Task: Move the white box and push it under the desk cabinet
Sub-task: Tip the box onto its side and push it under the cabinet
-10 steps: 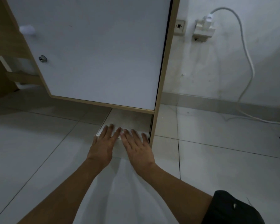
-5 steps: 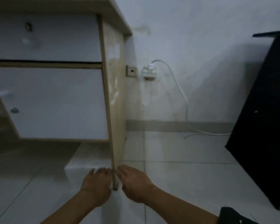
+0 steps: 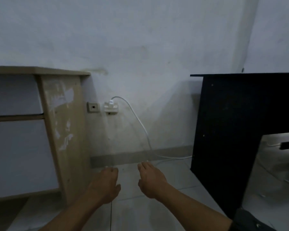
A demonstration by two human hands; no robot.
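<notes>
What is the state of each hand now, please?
Left hand: open, holding nothing.
Right hand: open, holding nothing.

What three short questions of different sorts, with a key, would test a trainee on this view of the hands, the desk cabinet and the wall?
1. True or false: the left hand and the right hand both hold the white box.
2. Which piece of furniture stands on the right of the view? A) the wooden desk cabinet B) the black desk C) a chair
3. Fill in: the white cable runs from the plug adapter on the wall down to the ____.

Key:
1. False. Both hands are open and hold nothing; no white box shows.
2. B
3. floor
</notes>
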